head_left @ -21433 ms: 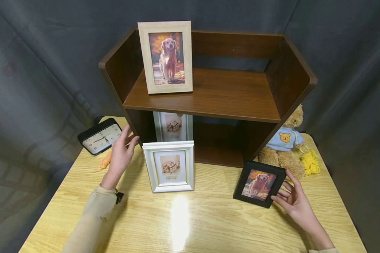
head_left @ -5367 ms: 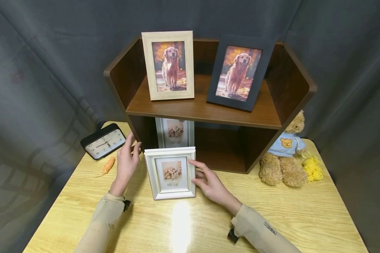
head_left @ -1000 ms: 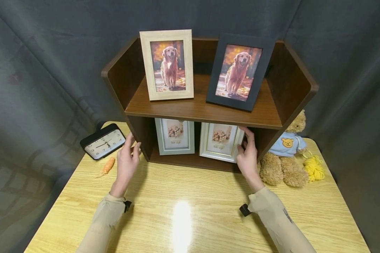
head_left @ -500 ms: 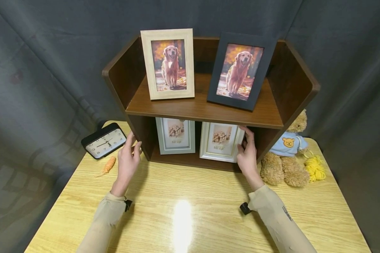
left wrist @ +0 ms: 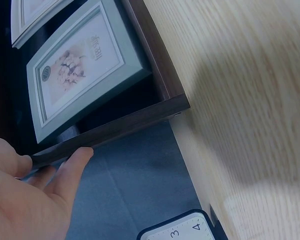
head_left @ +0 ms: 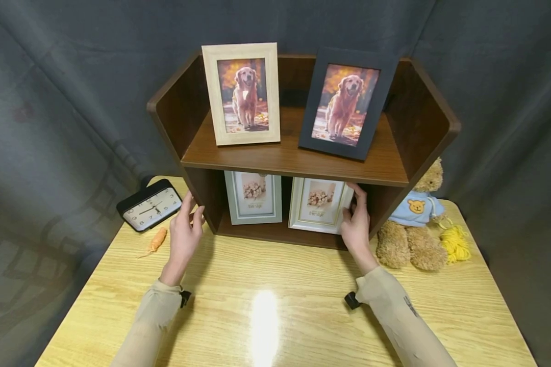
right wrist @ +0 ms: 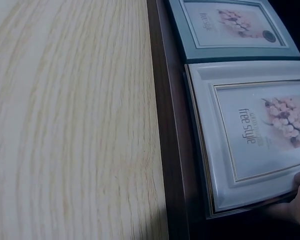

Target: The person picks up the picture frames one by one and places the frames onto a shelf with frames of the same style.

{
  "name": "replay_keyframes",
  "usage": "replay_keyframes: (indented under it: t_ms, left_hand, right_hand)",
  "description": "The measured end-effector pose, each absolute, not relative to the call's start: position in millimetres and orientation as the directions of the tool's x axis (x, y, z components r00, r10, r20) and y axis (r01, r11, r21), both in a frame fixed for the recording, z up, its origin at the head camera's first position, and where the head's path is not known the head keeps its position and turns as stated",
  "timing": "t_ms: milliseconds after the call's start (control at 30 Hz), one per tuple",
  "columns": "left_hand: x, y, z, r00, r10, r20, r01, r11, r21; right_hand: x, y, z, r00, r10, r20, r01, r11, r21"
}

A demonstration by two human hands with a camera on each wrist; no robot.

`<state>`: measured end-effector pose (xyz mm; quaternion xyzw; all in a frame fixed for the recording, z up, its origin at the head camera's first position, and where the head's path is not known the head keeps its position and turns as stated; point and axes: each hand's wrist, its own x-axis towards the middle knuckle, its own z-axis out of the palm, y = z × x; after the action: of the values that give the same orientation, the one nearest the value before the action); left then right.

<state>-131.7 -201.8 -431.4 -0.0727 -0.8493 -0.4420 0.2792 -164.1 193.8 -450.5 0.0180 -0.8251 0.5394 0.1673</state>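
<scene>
A dark brown two-tier shelf (head_left: pixel 275 237) stands on the table. My left hand (head_left: pixel 185 234) grips its left side panel, thumb inside and fingers outside in the left wrist view. On the lower tier, my right hand (head_left: pixel 355 224) holds the right edge of a white picture frame (head_left: pixel 294 219) with a thin gold line and a flower print. Left of it leans a grey-green picture frame (head_left: pixel 257 220), whose corner lies close to the white one in the right wrist view. Up top stand a cream picture frame (head_left: pixel 248 138) and a tilted black picture frame (head_left: pixel 335 148), both with dog photos.
Left of the shelf are a black-cased clock (head_left: pixel 149 205) and a small orange carrot-like item (head_left: pixel 157 239). On the right sit a teddy bear (head_left: pixel 415 224) in a blue shirt and a bundle of yellow yarn (head_left: pixel 455 244). Grey curtains (head_left: pixel 73 76) surround the wooden table (head_left: pixel 202 326).
The black frame went from the table to the top tier, then the white frame from the table onto the lower tier. Lately the right hand shifted slightly left; the left hand kept its place.
</scene>
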Motion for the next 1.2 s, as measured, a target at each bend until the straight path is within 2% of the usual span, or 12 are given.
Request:
replay_keyframes:
  t_ms: [600,800,1000,1200]
  left_hand:
    - [-133.3,-202.3,-432.7,-0.826,-0.126,0.55,0.38,0.596,0.708]
    - [-132.4,-203.4,-432.2,-0.83,-0.125,0.544,0.378,0.59,0.713]
    - [-131.6,-207.1,-431.9,-0.855,-0.12,0.504,0.367,0.545,0.754]
    - [-133.6,-211.6,-428.9,-0.875,-0.088,0.476,0.378,0.49,0.785]
  right_hand:
    - [-164.4,191.0,-448.0,-0.938,0.16,0.306,-0.215,0.422,-0.881]
    - [-152.6,186.1,-445.3,-0.919,0.165,0.357,-0.27,0.396,-0.878]
    - [-125.8,183.9,-438.7,-0.85,0.105,0.516,-0.415,0.469,-0.78]
    - [-88.4,191.9,-409.6,-0.757,0.028,0.652,-0.549,0.512,-0.66]
